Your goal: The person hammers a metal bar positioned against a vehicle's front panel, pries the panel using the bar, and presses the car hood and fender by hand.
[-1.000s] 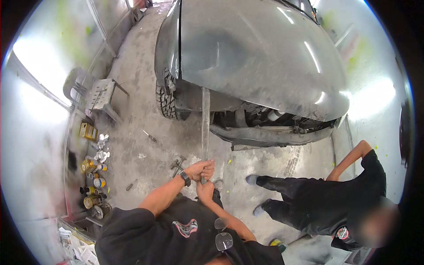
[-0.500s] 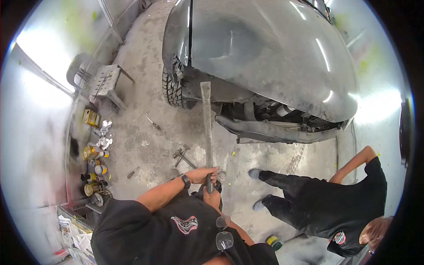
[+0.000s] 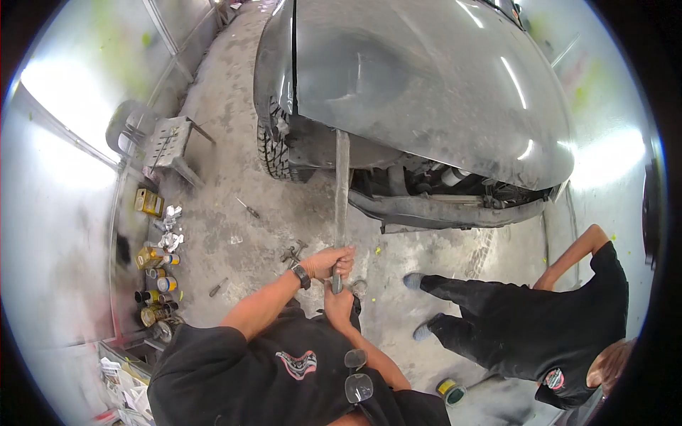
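A long flat metal bar [image 3: 342, 192] points away from me toward the front of a grey car [image 3: 440, 92]. My left hand [image 3: 332, 263], with a watch on its wrist, is wrapped around the bar near its lower end. Just below, my right hand [image 3: 339, 305] is closed around the butt of the same bar. The far end of the bar overlaps the lower edge of the bonnet, beside the open front-end cavity; whether it touches the panel I cannot tell.
A person [image 3: 526, 319] in black stands to the right. On the floor lie a screwdriver [image 3: 247, 206], hammers [image 3: 293, 254] and another small tool [image 3: 218, 287]. Cans [image 3: 149, 202] line the left wall near a chair [image 3: 169, 142]. A tin [image 3: 450, 390] stands at lower right.
Both hands have moved forward a little with the bar. Its far end has gone from in front of the car's opening to the bonnet's edge.
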`<move>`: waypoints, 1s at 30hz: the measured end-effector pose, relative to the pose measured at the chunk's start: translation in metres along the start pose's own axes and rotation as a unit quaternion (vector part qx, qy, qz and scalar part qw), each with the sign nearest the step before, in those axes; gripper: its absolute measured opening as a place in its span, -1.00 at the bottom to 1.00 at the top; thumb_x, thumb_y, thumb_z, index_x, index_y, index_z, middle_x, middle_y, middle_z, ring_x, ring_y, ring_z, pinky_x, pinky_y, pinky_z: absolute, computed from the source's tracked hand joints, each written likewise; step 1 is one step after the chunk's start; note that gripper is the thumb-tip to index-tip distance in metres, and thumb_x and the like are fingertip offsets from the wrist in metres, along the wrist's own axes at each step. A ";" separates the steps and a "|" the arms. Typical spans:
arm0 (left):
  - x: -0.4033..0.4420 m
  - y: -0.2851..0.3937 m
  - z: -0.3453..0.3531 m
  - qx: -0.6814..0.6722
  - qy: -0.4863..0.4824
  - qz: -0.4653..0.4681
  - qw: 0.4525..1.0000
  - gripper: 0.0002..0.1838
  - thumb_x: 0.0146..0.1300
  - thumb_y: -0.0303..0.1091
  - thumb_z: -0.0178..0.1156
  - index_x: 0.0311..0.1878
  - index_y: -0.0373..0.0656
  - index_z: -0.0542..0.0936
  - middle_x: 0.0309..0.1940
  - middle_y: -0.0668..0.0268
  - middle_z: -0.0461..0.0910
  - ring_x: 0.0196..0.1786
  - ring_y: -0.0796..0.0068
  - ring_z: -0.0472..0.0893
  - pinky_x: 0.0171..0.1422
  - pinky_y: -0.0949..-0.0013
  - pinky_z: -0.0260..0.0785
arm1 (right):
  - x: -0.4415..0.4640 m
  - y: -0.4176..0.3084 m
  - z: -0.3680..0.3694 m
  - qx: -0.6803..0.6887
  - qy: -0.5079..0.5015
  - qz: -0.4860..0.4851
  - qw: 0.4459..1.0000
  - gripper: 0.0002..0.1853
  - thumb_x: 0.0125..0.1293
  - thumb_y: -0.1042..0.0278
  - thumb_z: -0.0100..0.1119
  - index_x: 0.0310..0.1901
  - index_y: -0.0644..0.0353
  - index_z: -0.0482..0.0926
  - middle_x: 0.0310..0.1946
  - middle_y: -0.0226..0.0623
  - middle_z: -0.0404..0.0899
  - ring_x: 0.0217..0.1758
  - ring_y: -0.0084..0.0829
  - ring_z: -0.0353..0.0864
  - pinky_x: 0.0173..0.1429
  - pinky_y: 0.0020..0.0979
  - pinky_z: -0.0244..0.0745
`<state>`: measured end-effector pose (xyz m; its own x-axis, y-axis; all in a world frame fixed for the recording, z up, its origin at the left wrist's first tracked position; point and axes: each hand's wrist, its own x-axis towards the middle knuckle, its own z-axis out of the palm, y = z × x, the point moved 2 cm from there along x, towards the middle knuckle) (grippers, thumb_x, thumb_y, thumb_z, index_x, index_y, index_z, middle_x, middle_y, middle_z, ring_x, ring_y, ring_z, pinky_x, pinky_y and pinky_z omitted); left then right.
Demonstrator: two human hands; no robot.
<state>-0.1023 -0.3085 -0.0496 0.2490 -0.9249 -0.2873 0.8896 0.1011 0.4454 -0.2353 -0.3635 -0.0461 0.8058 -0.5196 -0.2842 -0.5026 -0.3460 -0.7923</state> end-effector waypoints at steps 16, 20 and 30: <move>-0.008 0.008 0.016 -0.037 0.076 0.036 0.996 -0.47 0.52 0.08 0.00 -0.59 0.09 0.22 -0.72 0.60 0.08 -0.68 0.65 0.09 -0.57 0.47 -0.03 | 0.007 0.019 0.023 0.107 -0.058 -0.016 0.992 -0.63 0.29 0.22 0.24 -0.51 0.39 0.49 -0.70 -0.23 0.44 -0.65 -0.43 0.46 -0.51 -0.24 0.37; -0.011 0.008 0.021 -0.001 0.185 0.048 0.982 -0.57 0.51 -0.04 0.07 -0.51 0.06 0.29 -0.70 0.59 0.14 -0.68 0.65 0.12 -0.59 0.45 -0.02 | 0.009 0.025 0.030 0.175 -0.096 0.013 0.980 -0.67 0.28 0.27 0.25 -0.53 0.31 0.47 -0.71 -0.39 0.40 -0.72 -0.52 0.41 -0.64 -0.34 0.33; -0.015 0.003 0.012 0.065 0.294 0.075 0.951 -0.76 0.45 -0.15 0.06 -0.37 0.05 0.39 -0.69 0.57 0.10 -0.68 0.60 0.17 -0.54 0.39 0.11 | 0.005 -0.013 0.013 0.208 -0.230 0.109 0.944 -0.70 0.30 0.27 0.22 -0.49 0.32 0.54 -0.74 -0.32 0.47 -0.74 -0.48 0.50 -0.64 -0.35 0.36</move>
<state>-0.1080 -0.2983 -0.0337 0.5745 -0.5353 -0.6192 0.7815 0.1339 0.6093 -0.2210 -0.3516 -0.0440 0.7962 -0.1148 -0.5941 -0.5829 0.1175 -0.8040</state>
